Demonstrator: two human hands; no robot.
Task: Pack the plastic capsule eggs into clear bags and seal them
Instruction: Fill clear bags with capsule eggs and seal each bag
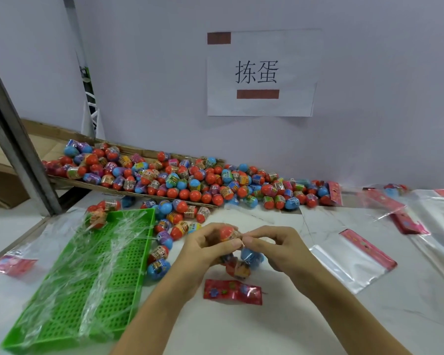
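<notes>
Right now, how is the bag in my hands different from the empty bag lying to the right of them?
The bag in your hands holds eggs and bulges; the empty bag lies flat on the table. The held bag hangs with its red header at the bottom, gripped by your left hand and right hand; the empty bag rests untouched, its header on its far right edge. Both are clear plastic with a red printed header.

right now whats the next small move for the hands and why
Probably fold the red header flap over and press it shut: both the left hand and right hand grip a clear bag already holding several eggs, flap hanging loose.
</notes>
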